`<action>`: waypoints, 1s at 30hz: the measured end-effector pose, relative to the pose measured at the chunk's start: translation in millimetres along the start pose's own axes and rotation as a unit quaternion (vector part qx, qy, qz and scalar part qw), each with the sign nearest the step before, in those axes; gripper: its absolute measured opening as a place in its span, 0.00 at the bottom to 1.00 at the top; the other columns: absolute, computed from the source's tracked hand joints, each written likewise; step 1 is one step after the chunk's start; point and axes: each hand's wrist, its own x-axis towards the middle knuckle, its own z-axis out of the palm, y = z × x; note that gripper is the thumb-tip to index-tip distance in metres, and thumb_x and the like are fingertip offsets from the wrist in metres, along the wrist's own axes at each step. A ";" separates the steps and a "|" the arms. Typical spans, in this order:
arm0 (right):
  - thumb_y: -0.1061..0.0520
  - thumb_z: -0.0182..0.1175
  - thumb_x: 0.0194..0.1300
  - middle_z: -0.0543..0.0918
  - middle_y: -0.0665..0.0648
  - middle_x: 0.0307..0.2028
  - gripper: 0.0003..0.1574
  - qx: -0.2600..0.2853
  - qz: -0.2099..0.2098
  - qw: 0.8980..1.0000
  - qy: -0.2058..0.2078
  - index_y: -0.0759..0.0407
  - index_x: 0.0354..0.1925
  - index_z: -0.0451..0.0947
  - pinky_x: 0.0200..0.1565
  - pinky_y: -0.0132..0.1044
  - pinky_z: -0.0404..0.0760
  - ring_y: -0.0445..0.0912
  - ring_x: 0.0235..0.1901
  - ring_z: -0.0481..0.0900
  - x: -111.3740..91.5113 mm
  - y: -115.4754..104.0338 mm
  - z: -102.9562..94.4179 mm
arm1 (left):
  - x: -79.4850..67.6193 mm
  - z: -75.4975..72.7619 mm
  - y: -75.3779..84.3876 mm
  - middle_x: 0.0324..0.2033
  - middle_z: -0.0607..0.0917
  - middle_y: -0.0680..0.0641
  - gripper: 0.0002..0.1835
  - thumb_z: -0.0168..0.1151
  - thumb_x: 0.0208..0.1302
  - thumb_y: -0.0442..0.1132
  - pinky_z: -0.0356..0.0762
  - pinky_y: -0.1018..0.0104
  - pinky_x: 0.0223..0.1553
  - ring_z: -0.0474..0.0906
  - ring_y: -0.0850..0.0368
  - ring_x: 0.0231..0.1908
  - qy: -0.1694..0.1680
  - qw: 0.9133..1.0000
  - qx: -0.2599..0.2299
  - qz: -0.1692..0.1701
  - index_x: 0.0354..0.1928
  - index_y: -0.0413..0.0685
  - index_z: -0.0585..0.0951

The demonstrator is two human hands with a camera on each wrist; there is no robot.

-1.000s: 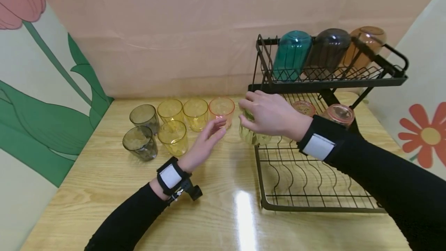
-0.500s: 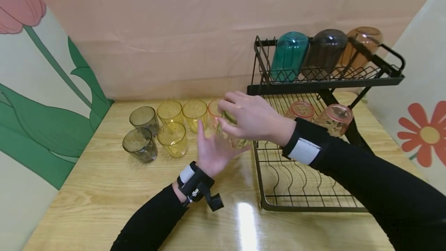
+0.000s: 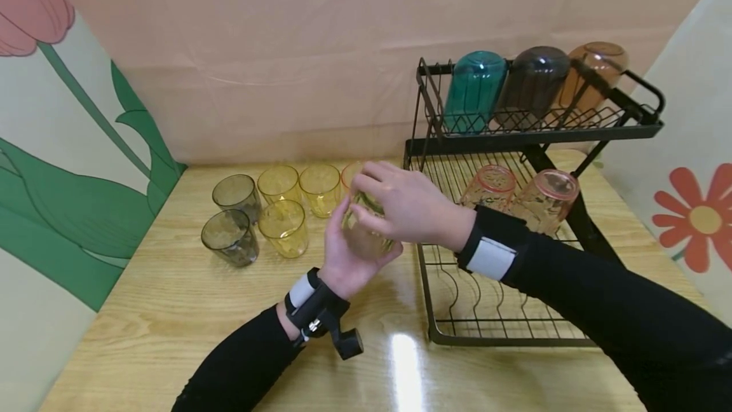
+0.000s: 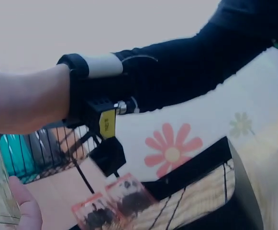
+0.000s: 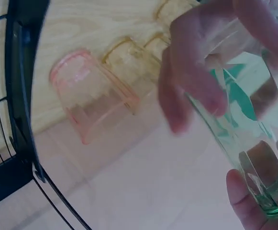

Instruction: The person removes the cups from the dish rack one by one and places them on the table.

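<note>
In the head view a pale green clear drinking glass [image 3: 366, 240] is held between both hands above the table. My right hand [image 3: 400, 199] grips it from above, fingers and thumb around its upper part. My left hand [image 3: 349, 262] cups its lower part, a digit on either side. In the right wrist view the glass [image 5: 253, 139] shows several flat facets, with a left-hand digit against its lower end. Behind the hands, a pink-rimmed glass [image 3: 351, 173] is partly covered. The left wrist view catches only an edge of the green glass [image 4: 0, 191].
Yellow glasses [image 3: 284, 227] and two grey glasses [image 3: 230, 237] stand upright on the table at left. At right is a black two-tier dish rack [image 3: 515, 341], with upturned teal [image 3: 476, 91], dark [image 3: 533, 84] and orange glasses [image 3: 597, 75] above and two upturned pink glasses [image 3: 546, 199] below.
My right hand has carried the green glass leftward, away from the rack's edge. The left hand has turned, moved right under the glass and now holds its lower part.
</note>
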 end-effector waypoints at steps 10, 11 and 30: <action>0.30 0.43 0.62 0.71 0.48 0.49 0.34 0.045 0.022 0.990 -0.133 0.50 0.55 0.68 0.29 0.28 0.72 0.38 0.36 0.71 -21.2 9.6 -5.6 | 0.3 -31.0 23.8 0.43 0.75 0.51 0.27 0.46 0.62 0.62 0.64 0.53 0.49 0.72 0.57 0.41 0.091 0.950 0.297 0.038 0.54 0.51 0.68; 0.29 0.43 0.62 0.72 0.47 0.49 0.34 0.048 0.028 0.988 -0.147 0.49 0.55 0.68 0.31 0.29 0.72 0.38 0.35 0.72 -24.3 10.6 -6.9 | -0.3 -34.4 26.3 0.45 0.74 0.49 0.27 0.47 0.62 0.60 0.64 0.51 0.49 0.71 0.56 0.44 0.091 0.935 0.338 0.049 0.54 0.49 0.67; 0.35 0.49 0.63 0.75 0.43 0.41 0.19 0.030 0.139 0.976 -0.167 0.42 0.44 0.74 0.29 0.34 0.73 0.33 0.29 0.72 -98.4 46.8 -24.3 | 2.9 -43.1 74.3 0.52 0.69 0.49 0.33 0.54 0.54 0.63 0.72 0.59 0.40 0.65 0.52 0.50 -0.056 0.257 0.951 0.164 0.59 0.56 0.65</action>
